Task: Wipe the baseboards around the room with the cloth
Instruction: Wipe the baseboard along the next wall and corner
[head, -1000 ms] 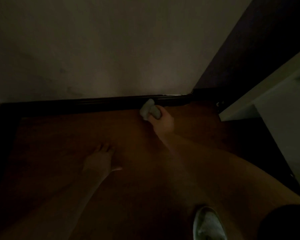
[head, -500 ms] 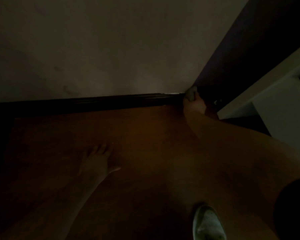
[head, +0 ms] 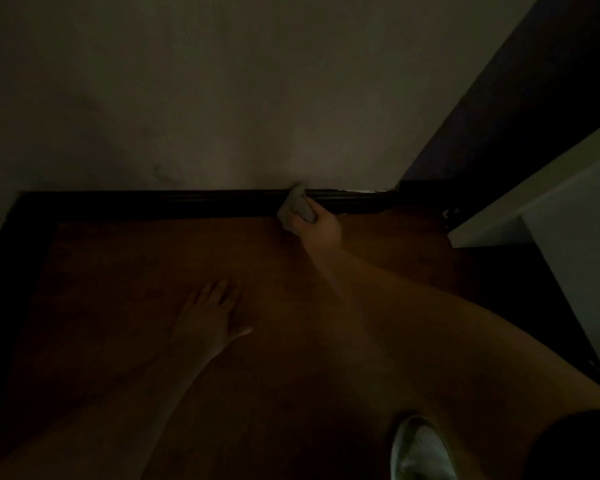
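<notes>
The right hand [head: 321,229] has its fingers curled round a small pale cloth [head: 296,206], bunched into a wad and pressed against the dark baseboard [head: 187,202] that runs along the far edge of the wooden floor [head: 153,271], a little way short of the right-hand corner where the wall [head: 222,98] meets a darker surface. The left hand [head: 211,318] lies flat on the floor nearer the person, fingers spread and relaxed, holding nothing, apparently as a prop. The cloth looks soft, light and limp, so it will likely fold or slip free unless gathered in the palm as it is here, with a padded face turned out toward the moulding. Held that way, it should follow the ridges of the baseboard under light pressure. A pale shoe [head: 420,452] shows at the near edge, and white furniture [head: 551,209] stands at the right.
</notes>
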Demonstrator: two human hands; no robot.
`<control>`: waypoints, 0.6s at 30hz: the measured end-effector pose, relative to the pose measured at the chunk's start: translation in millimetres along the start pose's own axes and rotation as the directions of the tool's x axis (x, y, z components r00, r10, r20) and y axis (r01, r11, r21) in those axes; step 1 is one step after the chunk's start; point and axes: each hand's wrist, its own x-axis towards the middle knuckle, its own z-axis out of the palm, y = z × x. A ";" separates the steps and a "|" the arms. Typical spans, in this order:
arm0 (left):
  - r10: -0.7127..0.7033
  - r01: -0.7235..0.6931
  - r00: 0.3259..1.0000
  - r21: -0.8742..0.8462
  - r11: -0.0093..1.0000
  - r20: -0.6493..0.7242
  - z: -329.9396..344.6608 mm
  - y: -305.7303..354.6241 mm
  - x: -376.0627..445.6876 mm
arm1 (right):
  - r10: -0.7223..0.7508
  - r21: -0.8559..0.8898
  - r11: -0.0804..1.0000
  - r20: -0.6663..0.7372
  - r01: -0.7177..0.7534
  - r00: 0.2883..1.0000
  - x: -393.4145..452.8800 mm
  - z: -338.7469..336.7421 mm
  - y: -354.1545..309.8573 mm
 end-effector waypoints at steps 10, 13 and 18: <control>0.081 -0.079 0.994 -0.025 0.997 0.075 -15.8 -20.2 0.7 | 0.097 0.004 0.995 -0.283 -0.100 0.954 -7.3 -39.8 2.1; 0.037 -0.039 0.998 -0.035 0.999 -0.041 -3.4 -36.1 -9.9 | 0.080 -0.063 0.993 -0.269 -0.100 0.960 -4.9 -18.8 -3.6; -0.187 0.175 0.980 -0.164 0.971 -0.062 25.7 -76.8 -41.2 | -0.048 -0.257 0.966 -0.152 0.008 0.987 -0.1 40.5 -10.2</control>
